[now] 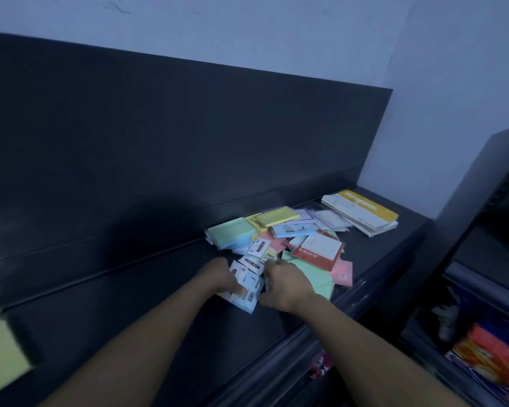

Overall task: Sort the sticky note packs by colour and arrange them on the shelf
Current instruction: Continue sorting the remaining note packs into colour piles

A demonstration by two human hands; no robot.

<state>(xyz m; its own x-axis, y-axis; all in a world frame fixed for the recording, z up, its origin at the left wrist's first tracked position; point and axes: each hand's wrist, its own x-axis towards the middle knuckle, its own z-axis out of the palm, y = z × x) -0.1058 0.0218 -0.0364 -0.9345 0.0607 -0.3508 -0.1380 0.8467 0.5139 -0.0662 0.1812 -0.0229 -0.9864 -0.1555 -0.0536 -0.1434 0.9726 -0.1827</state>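
A loose heap of sticky note packs lies on the dark shelf (135, 292): a green pack (231, 232), a yellow pack (276, 216), a blue pack (294, 230), a red-edged white pack (319, 250), a pink pack (343, 273) and a flat green pack (316, 276). At the heap's near end, my left hand (221, 274) and my right hand (282, 284) both grip a small stack of light blue packs (249, 284) with white labels, one hand on each side. A yellow pack (0, 353) sits at the far left edge.
A pile of notepads with a yellow-topped cover (362, 214) lies at the shelf's right end by the wall. A second dark shelf unit (488, 201) stands to the right, with colourful packaged goods (488, 356) on its lower level. The shelf has a tall dark back panel (159, 136).
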